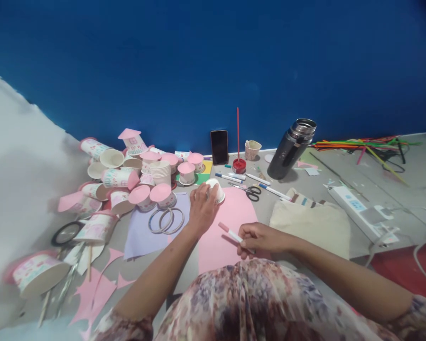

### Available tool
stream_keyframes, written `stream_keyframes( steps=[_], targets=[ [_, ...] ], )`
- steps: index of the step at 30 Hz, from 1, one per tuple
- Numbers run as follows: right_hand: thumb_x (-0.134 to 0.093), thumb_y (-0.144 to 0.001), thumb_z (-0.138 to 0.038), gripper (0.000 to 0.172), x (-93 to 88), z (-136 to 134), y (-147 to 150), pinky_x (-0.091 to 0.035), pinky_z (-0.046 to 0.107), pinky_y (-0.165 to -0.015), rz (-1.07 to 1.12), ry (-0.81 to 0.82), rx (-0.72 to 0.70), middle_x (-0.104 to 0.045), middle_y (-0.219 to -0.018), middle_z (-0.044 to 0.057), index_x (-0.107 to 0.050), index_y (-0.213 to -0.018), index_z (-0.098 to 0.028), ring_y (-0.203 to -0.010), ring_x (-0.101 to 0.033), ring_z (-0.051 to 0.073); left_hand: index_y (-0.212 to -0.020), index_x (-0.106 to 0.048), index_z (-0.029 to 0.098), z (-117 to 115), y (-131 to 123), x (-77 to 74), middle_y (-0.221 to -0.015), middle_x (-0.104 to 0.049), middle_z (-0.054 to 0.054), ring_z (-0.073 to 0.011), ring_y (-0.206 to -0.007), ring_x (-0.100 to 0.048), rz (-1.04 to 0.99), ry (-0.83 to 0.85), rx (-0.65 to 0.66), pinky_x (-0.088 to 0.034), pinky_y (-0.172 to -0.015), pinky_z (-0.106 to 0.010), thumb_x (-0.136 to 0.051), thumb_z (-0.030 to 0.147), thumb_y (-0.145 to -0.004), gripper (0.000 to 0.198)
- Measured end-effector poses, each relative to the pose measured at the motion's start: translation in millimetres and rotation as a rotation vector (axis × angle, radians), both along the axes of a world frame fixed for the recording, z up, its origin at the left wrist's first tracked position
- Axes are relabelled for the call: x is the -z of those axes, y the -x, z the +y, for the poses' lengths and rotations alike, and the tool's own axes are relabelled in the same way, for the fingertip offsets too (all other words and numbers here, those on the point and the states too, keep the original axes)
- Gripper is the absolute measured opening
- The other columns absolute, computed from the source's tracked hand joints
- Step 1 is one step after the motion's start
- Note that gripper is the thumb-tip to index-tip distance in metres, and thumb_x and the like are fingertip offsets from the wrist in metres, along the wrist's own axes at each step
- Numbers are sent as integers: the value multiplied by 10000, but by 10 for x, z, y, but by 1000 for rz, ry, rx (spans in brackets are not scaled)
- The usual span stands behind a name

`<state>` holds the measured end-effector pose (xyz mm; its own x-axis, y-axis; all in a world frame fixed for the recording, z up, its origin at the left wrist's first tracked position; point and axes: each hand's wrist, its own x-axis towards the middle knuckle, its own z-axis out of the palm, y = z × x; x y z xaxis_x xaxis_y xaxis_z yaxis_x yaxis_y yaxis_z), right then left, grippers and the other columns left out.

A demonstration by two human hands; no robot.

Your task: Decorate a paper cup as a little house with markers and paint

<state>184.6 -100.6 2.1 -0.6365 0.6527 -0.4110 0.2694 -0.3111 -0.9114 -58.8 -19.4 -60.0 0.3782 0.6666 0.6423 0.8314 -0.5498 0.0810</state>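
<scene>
My left hand (pixel 203 203) grips a small white paper cup (pixel 217 191), tipped on its side above the top of a pink paper sheet (pixel 230 208). Some printing shows near the cup's rim. In my right hand (pixel 257 239), fingers closed, is a white marker (pixel 232 233) with a pink end pointing up and left, toward the cup. Left of my left hand, two silver bangles (pixel 166 220) lie on a lilac paper sheet (pixel 135 232). Black-handled scissors (pixel 252 193) rest just beyond the pink sheet.
Decorated paper cups with pink tops (pixel 140 195) crowd the left side. A black phone (pixel 219 147) leans on the blue wall near a dark flask (pixel 291 151). Several markers (pixel 229 178) lie at the back. To the right are a cream cloth (pixel 310 227) and a power strip (pixel 355 203) with cables.
</scene>
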Motion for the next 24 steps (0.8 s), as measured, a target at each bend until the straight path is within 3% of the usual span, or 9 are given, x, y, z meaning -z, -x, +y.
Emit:
stream_keyframes(
  steps=[6,10,13,17,20,24],
  targets=[
    [-765,-814,-514,374,118,324,-48,-566,291,-580,25,-20,230,-771,-710,38,-555,-903,-217,-604,-738,182,-1528,-550,154,22,-10,-29,-1389,-639,-243,-387,-1436,-563,34,-42,2,-346,-1185,-524,-671,258,-1015,537],
    [-713,-856,-466,440,38,535,-100,-510,259,-509,31,-141,431,-715,-661,-35,-597,-1202,-219,-525,-665,156,-1500,-579,166,11,-10,-64,-1362,-649,-227,-369,-1423,-574,39,-48,-17,-344,-1192,-509,-693,279,-1011,515],
    [-676,-878,-437,487,-45,700,-145,-484,260,-530,41,-263,595,-700,-710,-42,-609,-1314,-230,-547,-605,135,-1484,-597,200,-55,52,-87,-1344,-653,-201,-355,-1440,-562,58,-31,-51,-337,-1204,-506,-676,143,-985,508],
    [-699,-851,-418,381,-108,841,-184,-440,273,-531,36,-318,666,-666,-678,-36,-728,-1168,-208,-537,-529,124,-1477,-609,225,-121,208,-94,-1343,-648,-186,-347,-1426,-570,84,-41,-115,-332,-1209,-504,-651,18,-947,571],
    [-773,-800,-360,251,-134,872,-206,-403,272,-533,14,-323,651,-670,-671,-27,-791,-993,-200,-538,-516,113,-1479,-610,217,-99,285,-97,-1322,-643,-192,-357,-1388,-585,90,-67,-166,-337,-1200,-517,-672,59,-965,541],
    [-813,-784,-405,270,-116,882,-205,-359,273,-505,19,-310,647,-684,-674,-15,-804,-952,-194,-512,-483,106,-1499,-584,209,-109,245,-199,-1359,-595,-214,-400,-1372,-569,76,-13,-191,-330,-1199,-579,-750,172,-954,571]
  ],
)
